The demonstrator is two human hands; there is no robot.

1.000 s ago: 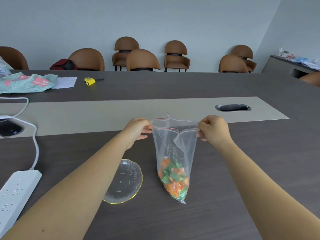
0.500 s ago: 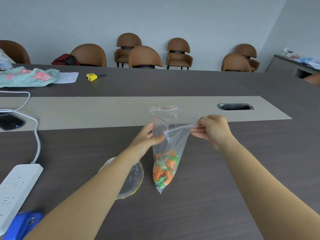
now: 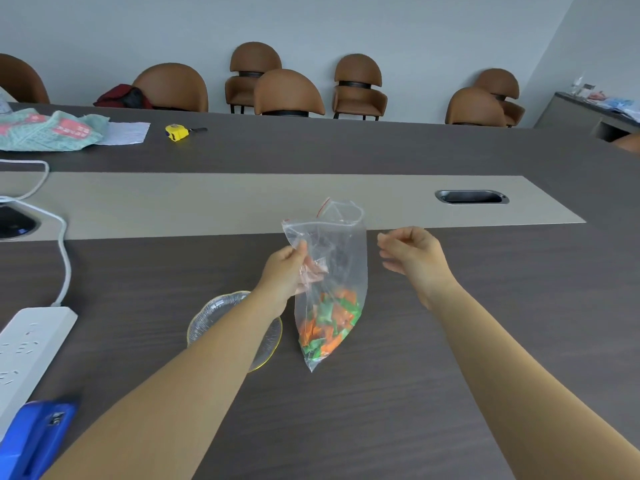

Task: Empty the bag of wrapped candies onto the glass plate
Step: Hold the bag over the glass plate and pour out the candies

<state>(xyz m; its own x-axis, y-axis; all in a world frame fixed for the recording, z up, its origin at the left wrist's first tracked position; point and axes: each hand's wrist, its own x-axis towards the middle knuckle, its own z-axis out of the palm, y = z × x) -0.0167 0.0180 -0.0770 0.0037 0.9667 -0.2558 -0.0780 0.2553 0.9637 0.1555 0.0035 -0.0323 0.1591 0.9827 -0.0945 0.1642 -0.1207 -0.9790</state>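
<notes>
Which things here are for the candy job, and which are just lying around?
For the job: bag, held by the left hand; candies inside it; glass plate; right hand, holding nothing.

Just lying about: tape measure, power strip, blue stapler, green cloth, paper sheet, chairs.

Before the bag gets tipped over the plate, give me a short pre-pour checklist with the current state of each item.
1. Bag held: ok, left hand has a grip on its upper side.
2. Bag mouth open: ok, top gapes.
3. Right hand on bag: not ok, off it, empty.
4. Candies still inside: ok, at the bottom.
5. Glass plate under bag: not ok, it sits to the left, partly hidden by the forearm.
</notes>
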